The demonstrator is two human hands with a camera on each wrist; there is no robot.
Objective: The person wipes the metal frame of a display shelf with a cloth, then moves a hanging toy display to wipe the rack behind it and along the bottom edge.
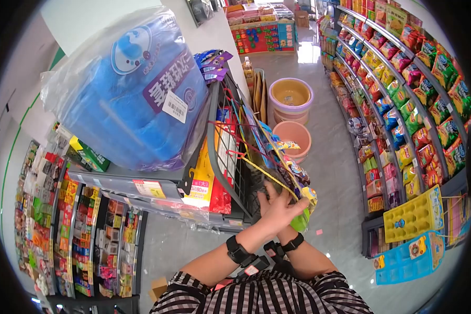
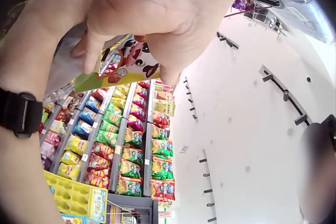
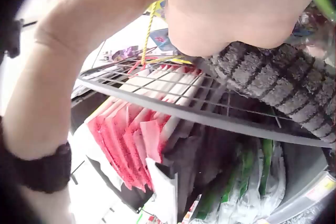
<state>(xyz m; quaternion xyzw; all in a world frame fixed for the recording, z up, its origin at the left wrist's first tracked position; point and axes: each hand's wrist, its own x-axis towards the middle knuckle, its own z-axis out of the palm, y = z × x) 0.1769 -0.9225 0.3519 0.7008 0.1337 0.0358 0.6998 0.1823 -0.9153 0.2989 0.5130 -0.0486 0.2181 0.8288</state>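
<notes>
My left hand crosses over the right one at the end of a shelf rack. In the left wrist view, it holds a flat package printed with a cartoon cow-like face between thumb and fingers. My right hand is beneath it, palm against a grey, fuzzy, ribbed cloth-like item beside the rack's wire side panel. Its fingers are partly hidden, and I cannot tell whether they grip that item. A yellow cord runs from the panel towards the hanging packages.
A bagged blue bundle sits on the rack top. Pink-edged packs stand behind the wire. Stacked basins and a pink tub stand on the floor. Snack shelves line the right, with yellow and blue trays nearby.
</notes>
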